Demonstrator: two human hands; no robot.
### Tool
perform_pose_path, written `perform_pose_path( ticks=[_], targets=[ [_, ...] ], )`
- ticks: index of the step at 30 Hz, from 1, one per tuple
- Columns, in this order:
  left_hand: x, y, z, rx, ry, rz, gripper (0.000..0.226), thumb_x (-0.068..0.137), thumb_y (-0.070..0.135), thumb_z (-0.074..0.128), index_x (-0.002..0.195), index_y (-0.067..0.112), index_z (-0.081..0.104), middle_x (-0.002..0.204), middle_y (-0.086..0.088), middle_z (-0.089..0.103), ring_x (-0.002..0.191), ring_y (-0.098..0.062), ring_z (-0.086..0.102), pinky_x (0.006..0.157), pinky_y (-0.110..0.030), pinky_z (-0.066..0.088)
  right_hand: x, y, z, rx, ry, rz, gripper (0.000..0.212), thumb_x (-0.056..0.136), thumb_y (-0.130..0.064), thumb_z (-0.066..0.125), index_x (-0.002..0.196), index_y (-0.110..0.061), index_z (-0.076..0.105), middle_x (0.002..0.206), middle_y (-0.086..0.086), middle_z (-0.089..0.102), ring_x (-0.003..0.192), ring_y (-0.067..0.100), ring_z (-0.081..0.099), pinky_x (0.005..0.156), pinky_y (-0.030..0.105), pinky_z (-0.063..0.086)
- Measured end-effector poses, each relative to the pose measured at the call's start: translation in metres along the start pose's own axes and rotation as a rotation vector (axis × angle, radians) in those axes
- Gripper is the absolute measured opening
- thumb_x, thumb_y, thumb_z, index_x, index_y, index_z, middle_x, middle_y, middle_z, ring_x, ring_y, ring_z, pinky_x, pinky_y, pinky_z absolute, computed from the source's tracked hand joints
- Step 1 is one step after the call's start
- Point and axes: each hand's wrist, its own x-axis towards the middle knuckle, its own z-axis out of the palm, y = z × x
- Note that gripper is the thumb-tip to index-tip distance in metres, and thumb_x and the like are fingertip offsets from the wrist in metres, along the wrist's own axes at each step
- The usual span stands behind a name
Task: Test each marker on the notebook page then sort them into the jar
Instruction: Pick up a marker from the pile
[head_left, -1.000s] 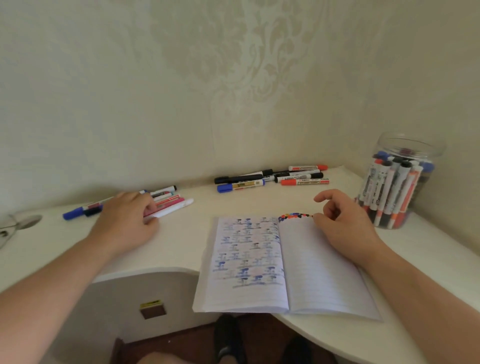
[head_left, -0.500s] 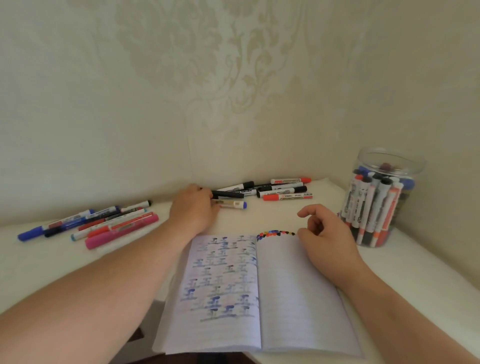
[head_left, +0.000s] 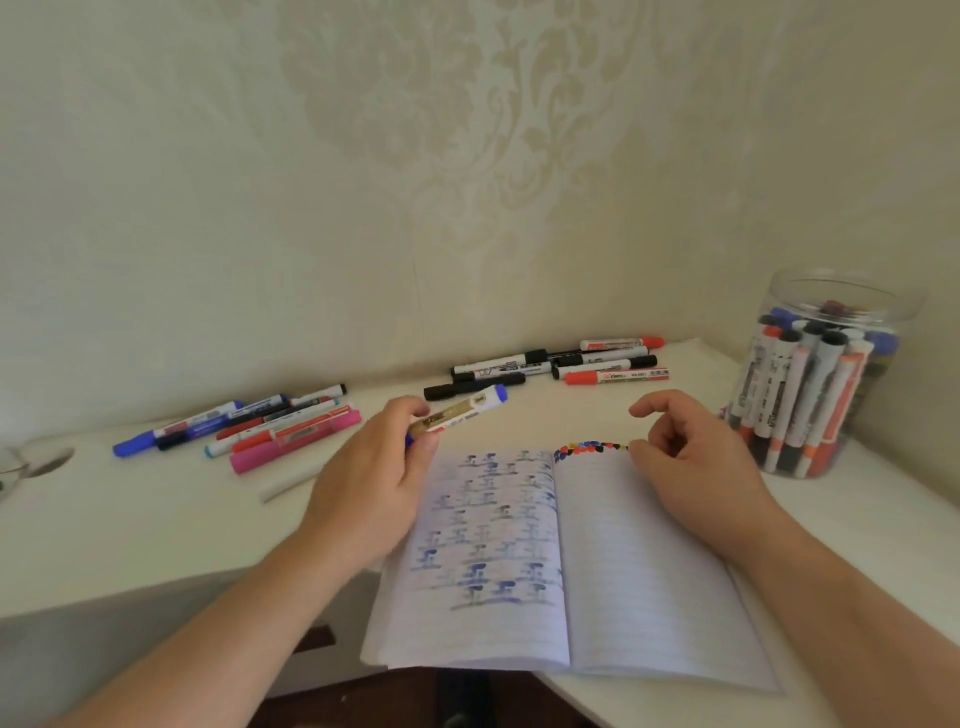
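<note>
So with the left hand (head_left: 374, 483) pinching the blue-capped white marker (head_left: 457, 410) just above the open lined notebook (head_left: 644, 571), I'd pull the cap off with the empty, loosely curled right hand (head_left: 691, 457) resting on its right page, then dot beside the coloured marks (head_left: 589, 450).

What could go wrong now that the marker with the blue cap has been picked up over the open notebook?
The left hand holds the blue-capped white marker only near one end, so it might slip. The clear plastic jar already looks packed with markers, so another may jam or tip it. The right hand rests on the open lined notebook right beside the row of coloured dots, which could smear if the ink is still wet.
</note>
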Motion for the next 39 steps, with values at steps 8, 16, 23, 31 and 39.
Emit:
perform_pose_path(
  ticks=[8, 16, 23, 31, 39],
  targets=[
    [0.015, 0.019, -0.009, -0.143, -0.116, 0.121, 0.026, 0.109, 0.037, 0.041, 0.131, 0.028, 0.05, 0.098, 0.018, 0.053, 0.087, 0.002, 0.05, 0.067, -0.016, 0.033, -0.008, -0.013, -0.002, -0.072, -0.084, -0.131, 0.037, 0.081, -0.052, 0.082, 0.109, -0.061, 0.059, 0.079, -0.005, 0.059, 0.068, 0.007, 0.053, 0.069, 0.024, 0.048],
    [0.028, 0.121, 0.039, -0.232, -0.384, 0.556, 0.026, 0.108, 0.048, 0.037, 0.127, 0.039, 0.052, 0.103, 0.013, 0.073, 0.091, -0.014, 0.067, 0.079, -0.038, 0.053, -0.02, -0.028, -0.006, 0.509, -0.245, -0.184, 0.079, 0.079, -0.08, 0.065, 0.13, -0.019, 0.068, 0.063, -0.009, 0.054, 0.059, 0.007, 0.047, 0.056, 0.021, 0.043],
    [0.03, 0.133, 0.051, -0.278, -0.313, 0.49, 0.026, 0.106, 0.046, 0.044, 0.129, 0.043, 0.056, 0.086, 0.028, 0.07, 0.07, -0.001, 0.059, 0.075, -0.033, 0.052, -0.016, -0.034, -0.004, 0.834, -0.204, 0.116, 0.034, 0.094, -0.048, 0.054, 0.118, -0.038, 0.076, 0.055, -0.004, 0.028, 0.045, 0.009, 0.02, 0.044, 0.023, 0.016],
    [0.041, 0.129, 0.044, -0.261, -0.339, 0.413, 0.028, 0.1, 0.058, 0.051, 0.127, 0.064, 0.051, 0.074, 0.028, 0.063, 0.07, 0.0, 0.057, 0.075, -0.035, 0.053, -0.01, -0.025, -0.005, 0.826, -0.193, 0.102, 0.02, 0.108, -0.026, 0.052, 0.126, -0.027, 0.059, 0.063, 0.003, 0.038, 0.051, 0.012, 0.026, 0.043, 0.023, 0.02],
    [0.05, 0.09, 0.04, -0.102, -0.373, 0.195, 0.041, 0.08, 0.075, 0.064, 0.111, 0.054, 0.047, 0.073, 0.012, 0.061, 0.072, -0.006, 0.058, 0.067, -0.031, 0.049, 0.006, -0.013, -0.018, 0.507, 0.127, 0.19, 0.028, 0.093, -0.014, 0.074, 0.076, -0.02, 0.053, 0.058, 0.001, 0.046, 0.05, 0.017, 0.036, 0.045, 0.025, 0.028]
  ],
)
